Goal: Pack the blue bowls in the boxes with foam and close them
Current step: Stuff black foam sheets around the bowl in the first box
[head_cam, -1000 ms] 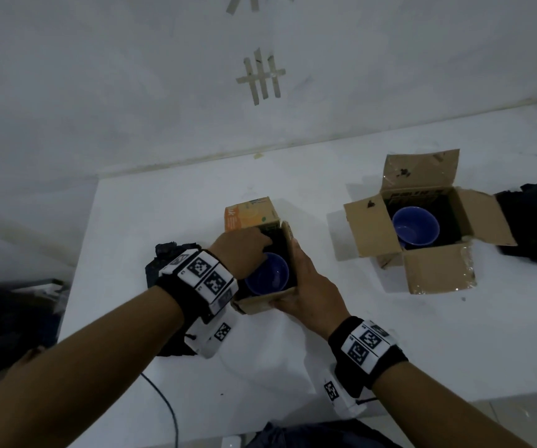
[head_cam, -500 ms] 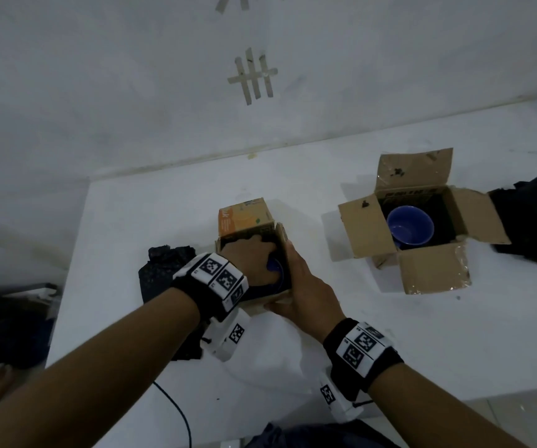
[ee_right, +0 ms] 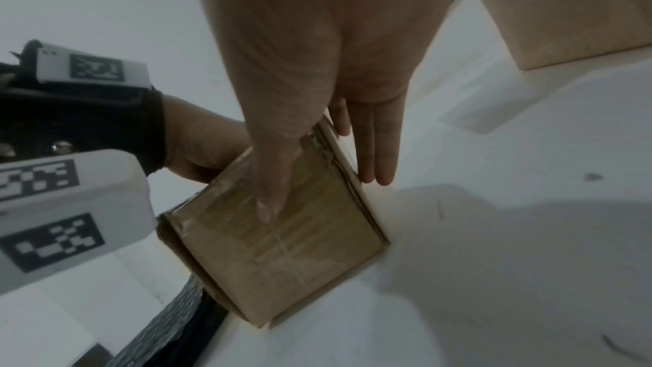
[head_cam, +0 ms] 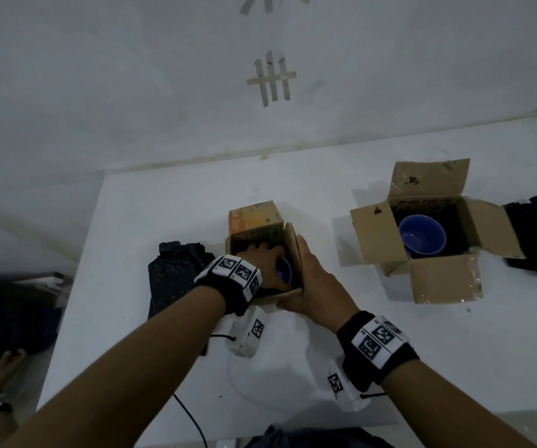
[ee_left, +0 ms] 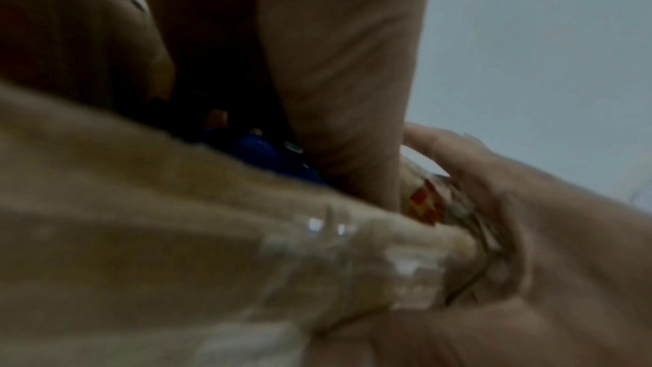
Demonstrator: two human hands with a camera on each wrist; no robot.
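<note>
Seating a blue bowl in the small box

The left hand (head_cam: 262,257) reaches into the small box (head_cam: 257,232) at the counter's (head_cam: 325,195) middle, over the bowl (head_cam: 282,272); whether its grip holds the bowl I cannot tell. The right hand (head_cam: 314,282), fingers straight, braces the box wall at 3 o'clock. Best to keep that brace firm and press the bowl down level. A second bowl (head_cam: 421,234) sits in the open box (head_cam: 377,234) toward 2 o'clock.

Black wristbands (head_cam: 233,287) with checkered white markers
</note>
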